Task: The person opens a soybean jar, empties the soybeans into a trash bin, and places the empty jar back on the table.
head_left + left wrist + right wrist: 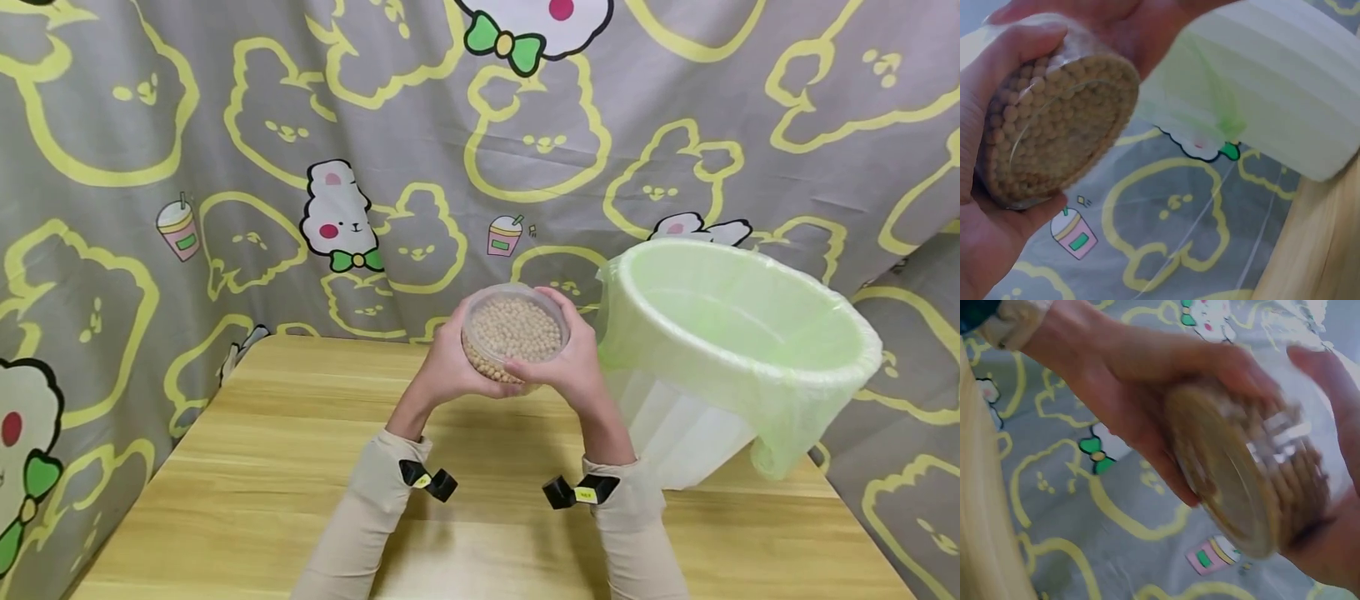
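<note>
A clear, round plastic tub (517, 329) filled with small beige balls is held above the table, its top tilted toward the head camera. My left hand (447, 358) grips the tub's left side, and my right hand (573, 358) grips its right side. Both thumbs lie along its near side. From the left wrist view, the round base of the tub (1063, 134) shows, with the balls packed against the wall. The right wrist view shows the tub (1241, 475) blurred, between my left hand (1141, 375) and my right hand (1335, 544).
A white bin (682, 425) lined with a pale green bag (813, 408) stands at the right of the wooden table (247, 467), its wide rim facing up. Behind hangs a grey curtain (420, 150) with yellow cartoon outlines.
</note>
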The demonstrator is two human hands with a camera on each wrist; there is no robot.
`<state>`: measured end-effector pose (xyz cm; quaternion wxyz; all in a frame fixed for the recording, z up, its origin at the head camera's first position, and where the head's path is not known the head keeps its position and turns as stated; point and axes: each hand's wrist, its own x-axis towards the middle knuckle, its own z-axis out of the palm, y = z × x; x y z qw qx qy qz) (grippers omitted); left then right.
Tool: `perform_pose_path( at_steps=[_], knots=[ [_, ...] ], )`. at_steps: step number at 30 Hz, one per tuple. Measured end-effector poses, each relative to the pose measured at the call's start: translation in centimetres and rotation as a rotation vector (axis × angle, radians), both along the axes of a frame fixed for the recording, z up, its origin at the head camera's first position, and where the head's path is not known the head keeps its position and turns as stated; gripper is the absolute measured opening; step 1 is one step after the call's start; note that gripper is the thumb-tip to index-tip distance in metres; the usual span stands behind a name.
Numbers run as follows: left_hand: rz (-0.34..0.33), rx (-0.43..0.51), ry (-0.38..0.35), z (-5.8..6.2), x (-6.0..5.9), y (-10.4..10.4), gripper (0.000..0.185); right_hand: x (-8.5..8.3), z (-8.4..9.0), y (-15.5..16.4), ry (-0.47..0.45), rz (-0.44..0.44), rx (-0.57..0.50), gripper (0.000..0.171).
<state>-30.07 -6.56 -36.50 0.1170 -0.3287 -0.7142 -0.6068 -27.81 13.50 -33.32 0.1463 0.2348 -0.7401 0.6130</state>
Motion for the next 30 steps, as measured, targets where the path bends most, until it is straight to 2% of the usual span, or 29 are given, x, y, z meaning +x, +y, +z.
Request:
perform_pose_path(
  at_steps=[2,6,9,11,14,16,18,21,26,28,30],
  knots=[
    [-0.068,-0.008,-0.002,0.2,0.1,-0.2,0.12,-0.2,0.1,0.9,0.028,0.106,0.008,0.099],
    [-0.256,-0.04,-0.014,0.5,0.0,-0.6,0.12,-0.8,0.1,2.6,0.056,0.343,0.039,0.108],
    [-0.327,-0.038,-0.023,0.6,-0.1,-0.6,0.119,-1.0,0.1,3.2,0.045,0.457,0.009,0.115],
    [-0.292,-0.006,-0.033,0.5,-0.2,-0.3,0.118,-0.7,0.3,3.0,0.011,0.424,-0.029,0.11],
    [-0.15,0.041,-0.052,0.3,-0.1,0.3,0.119,0.0,0.7,2.0,-0.087,0.262,-0.088,0.106],
    [-0.061,0.051,-0.068,0.1,0.0,0.6,0.12,0.3,0.8,1.2,-0.142,0.14,-0.084,0.106],
    [-0.017,0.041,-0.084,-0.1,0.0,0.7,0.121,0.3,0.8,0.7,-0.167,0.072,-0.072,0.104],
    [-0.054,0.028,-0.104,-0.2,-0.2,0.3,0.12,0.1,0.5,0.9,-0.143,0.109,-0.083,0.099],
    [-0.189,0.015,-0.109,0.0,-0.3,-0.2,0.118,-0.4,0.2,2.3,-0.097,0.318,-0.116,0.098],
    [-0.185,0.025,-0.104,0.1,-0.3,-0.2,0.118,-0.5,0.2,2.6,-0.096,0.341,-0.138,0.097],
    [-0.128,0.046,-0.085,0.2,-0.1,0.1,0.118,-0.3,0.4,2.4,-0.102,0.286,-0.144,0.095]
  ],
)
